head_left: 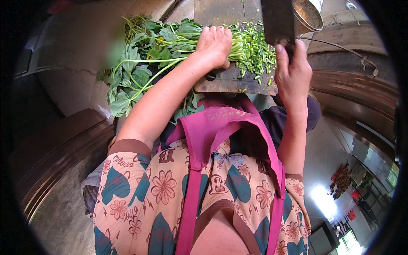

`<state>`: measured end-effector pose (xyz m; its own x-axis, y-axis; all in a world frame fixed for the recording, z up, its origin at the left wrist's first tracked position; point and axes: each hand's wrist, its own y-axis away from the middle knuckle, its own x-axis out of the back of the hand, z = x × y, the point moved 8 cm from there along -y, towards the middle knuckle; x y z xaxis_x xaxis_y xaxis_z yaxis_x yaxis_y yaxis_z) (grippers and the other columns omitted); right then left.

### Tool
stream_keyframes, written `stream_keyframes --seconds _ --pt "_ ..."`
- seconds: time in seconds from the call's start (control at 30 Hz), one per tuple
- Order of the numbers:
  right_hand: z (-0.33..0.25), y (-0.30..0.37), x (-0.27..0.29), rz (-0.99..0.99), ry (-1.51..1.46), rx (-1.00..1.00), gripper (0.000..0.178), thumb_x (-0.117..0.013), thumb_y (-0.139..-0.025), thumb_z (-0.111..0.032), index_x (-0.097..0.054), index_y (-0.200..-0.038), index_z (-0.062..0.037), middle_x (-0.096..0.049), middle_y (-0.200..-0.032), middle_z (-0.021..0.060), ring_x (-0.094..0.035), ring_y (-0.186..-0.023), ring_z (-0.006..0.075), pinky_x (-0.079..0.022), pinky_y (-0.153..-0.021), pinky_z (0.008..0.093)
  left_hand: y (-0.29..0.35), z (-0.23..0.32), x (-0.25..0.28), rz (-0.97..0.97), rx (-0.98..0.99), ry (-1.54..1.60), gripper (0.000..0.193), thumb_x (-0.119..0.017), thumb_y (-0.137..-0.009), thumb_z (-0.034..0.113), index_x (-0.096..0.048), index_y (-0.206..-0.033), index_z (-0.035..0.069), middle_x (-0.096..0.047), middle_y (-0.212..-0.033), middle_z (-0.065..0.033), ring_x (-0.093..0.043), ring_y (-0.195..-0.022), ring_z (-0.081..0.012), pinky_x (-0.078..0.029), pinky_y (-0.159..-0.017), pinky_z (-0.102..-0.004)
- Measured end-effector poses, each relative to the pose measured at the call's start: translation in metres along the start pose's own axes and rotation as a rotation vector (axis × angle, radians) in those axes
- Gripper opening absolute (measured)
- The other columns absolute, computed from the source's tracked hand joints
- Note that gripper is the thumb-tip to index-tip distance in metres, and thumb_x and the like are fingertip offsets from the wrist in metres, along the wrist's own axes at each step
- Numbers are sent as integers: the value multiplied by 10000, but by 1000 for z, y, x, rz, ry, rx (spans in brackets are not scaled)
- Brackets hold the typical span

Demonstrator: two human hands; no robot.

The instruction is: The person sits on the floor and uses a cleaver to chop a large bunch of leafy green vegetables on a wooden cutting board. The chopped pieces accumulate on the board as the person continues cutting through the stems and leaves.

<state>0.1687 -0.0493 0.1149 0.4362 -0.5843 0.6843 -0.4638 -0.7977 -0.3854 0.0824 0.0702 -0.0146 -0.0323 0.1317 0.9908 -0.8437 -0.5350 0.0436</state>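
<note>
My left hand (215,46) presses down on a thick bunch of leafy green stalks (236,49), its fingers closed over them. The stalks' cut ends point right, and their broad leaves (138,63) spread out to the left, hanging past the board's edge. Chopped green pieces (257,51) lie heaped to the right of the bunch on a wooden cutting board (238,83). My right hand (293,72) grips a cleaver (278,21) by its handle. The dark, wide blade is raised above the right side of the board. My right fingers are partly hidden behind the handle.
A round metal bucket (308,15) with a wire handle (340,46) stands at the far right, just beyond the cleaver. Brown wooden furniture edges (352,80) run along the right side. A magenta apron (238,112) hangs between me and the board.
</note>
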Motion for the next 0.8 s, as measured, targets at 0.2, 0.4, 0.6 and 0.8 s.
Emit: stream_keyframes --seconds 0.2,0.4,0.6,0.8 --pt "66 40 -83 -376 219 -101 231 -572 -915 -218 -455 -938 -19 -603 -750 269 -592 -715 470 -459 -621 538 2 2 4 36 -45 58 640 -836 -506 297 -531 -987 4 -589 -1011 -170 -572 -988 -315 -428 -873 -396" --pt "8 8 -11 21 30 -59 178 -558 -949 -198 -498 -971 -32 -615 -763 180 -614 -651 332 -468 -589 406 0 -1 1 61 -59 59 619 -821 -517 297 -520 -975 10 -585 -994 -158 -570 -961 -318 -426 -852 -407" --pt "54 20 -66 -276 133 -121 257 -559 -920 -236 -433 -922 -12 -585 -716 285 -578 -731 490 -444 -638 561 4 -2 -1 59 -65 43 603 -812 -525 312 -559 -986 17 -598 -1013 -147 -573 -973 -284 -413 -858 -372" --pt "20 15 -18 92 57 -142 185 -568 -934 -205 -492 -967 -40 -616 -766 223 -609 -705 428 -465 -598 469 0 1 0 18 -38 40 611 -811 -522 293 -544 -986 0 -596 -1002 -165 -573 -972 -314 -429 -873 -396"
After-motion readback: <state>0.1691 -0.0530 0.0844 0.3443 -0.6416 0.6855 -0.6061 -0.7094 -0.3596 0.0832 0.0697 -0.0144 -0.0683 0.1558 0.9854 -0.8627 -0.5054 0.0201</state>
